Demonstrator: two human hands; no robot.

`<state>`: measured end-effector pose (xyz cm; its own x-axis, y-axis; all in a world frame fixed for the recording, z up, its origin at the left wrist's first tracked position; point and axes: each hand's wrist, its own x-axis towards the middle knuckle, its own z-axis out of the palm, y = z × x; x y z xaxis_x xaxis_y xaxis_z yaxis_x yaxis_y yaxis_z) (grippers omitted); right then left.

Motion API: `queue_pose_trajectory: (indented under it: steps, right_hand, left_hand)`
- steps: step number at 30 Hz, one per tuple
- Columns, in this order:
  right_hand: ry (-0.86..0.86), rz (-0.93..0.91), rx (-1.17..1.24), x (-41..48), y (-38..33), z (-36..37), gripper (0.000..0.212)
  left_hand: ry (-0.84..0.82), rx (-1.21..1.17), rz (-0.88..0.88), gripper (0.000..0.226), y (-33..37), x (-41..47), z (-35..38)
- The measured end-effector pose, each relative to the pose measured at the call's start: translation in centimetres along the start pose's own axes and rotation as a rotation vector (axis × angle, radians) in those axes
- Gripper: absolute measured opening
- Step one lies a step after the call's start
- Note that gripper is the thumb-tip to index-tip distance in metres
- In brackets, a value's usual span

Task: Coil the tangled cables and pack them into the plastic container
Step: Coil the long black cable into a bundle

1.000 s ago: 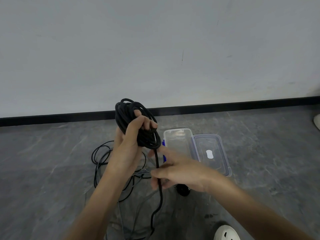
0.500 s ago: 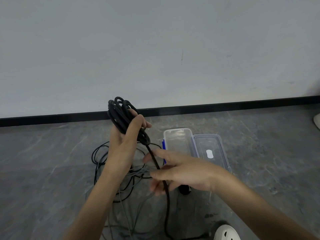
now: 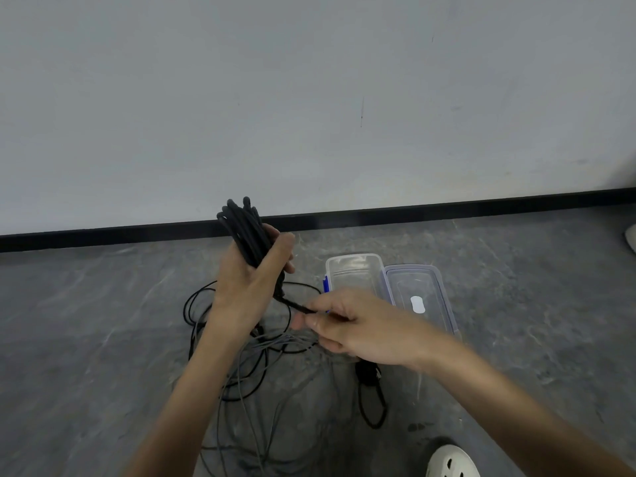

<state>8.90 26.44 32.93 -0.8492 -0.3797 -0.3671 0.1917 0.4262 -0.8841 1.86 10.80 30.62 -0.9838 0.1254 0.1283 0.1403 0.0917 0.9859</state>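
Head view. Grips black coil (image 3: 245, 228) upright in left hand (image 3: 246, 294), fingers curled round it, above the middle of the floor (image 3: 96, 339). Pinches the coil's tail (image 3: 292, 304) between thumb and fingers of right hand (image 3: 358, 327), just right of the left. Looks down on loose cables (image 3: 261, 373) tangled on the floor beneath both hands. Shows open container (image 3: 354, 258) toward the floor's far edge, lid (image 3: 418, 287) touching its right side.
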Motion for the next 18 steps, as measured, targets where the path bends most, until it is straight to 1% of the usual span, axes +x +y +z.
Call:
queue_pose_trajectory:
  steps: [2, 4, 6, 9, 10, 12, 14, 16, 18]
  right_hand:
    - [0.073, -0.049, -0.054, 0.1, 0.0, -0.1, 0.026]
    - [0.187, -0.138, -0.181, 0.2, 0.0, 0.0, 0.024]
    - [0.294, -0.240, -0.314, 0.3, 0.0, 0.1, 0.021]
    - [0.346, -0.343, -0.407, 0.3, 0.1, 0.1, 0.016]
    - [0.367, -0.373, -0.454, 0.3, 0.0, -0.2, 0.017]
    - [0.432, -0.425, -0.518, 0.3, 0.1, -0.9, 0.029]
    - [0.472, -0.445, -0.516, 0.2, 0.0, -1.7, 0.039]
    - [0.467, -0.448, -0.493, 0.1, 0.1, -2.2, 0.039]
    - [0.444, -0.442, -0.479, 0.1, 0.2, -2.4, 0.032]
  left_hand:
    - [-0.019, 0.030, -0.034, 0.022, -0.1, 0.1, 0.0]
    - [-0.062, 0.097, -0.080, 0.040, -0.1, 0.1, 0.0]
    - [-0.138, 0.157, -0.104, 0.051, -0.1, 0.1, -0.1]
    - [-0.264, 0.182, -0.129, 0.071, 0.1, -0.2, 0.1]
    - [-0.295, 0.200, -0.145, 0.070, 0.2, -0.3, 0.2]
    - [-0.382, 0.215, -0.178, 0.056, 0.4, -0.7, 0.3]
    - [-0.524, 0.193, -0.215, 0.059, 0.8, -1.1, 0.4]
    - [-0.669, 0.189, -0.182, 0.064, 1.0, -1.3, 0.5]
    - [-0.785, 0.197, -0.107, 0.056, 1.2, -1.3, 0.5]
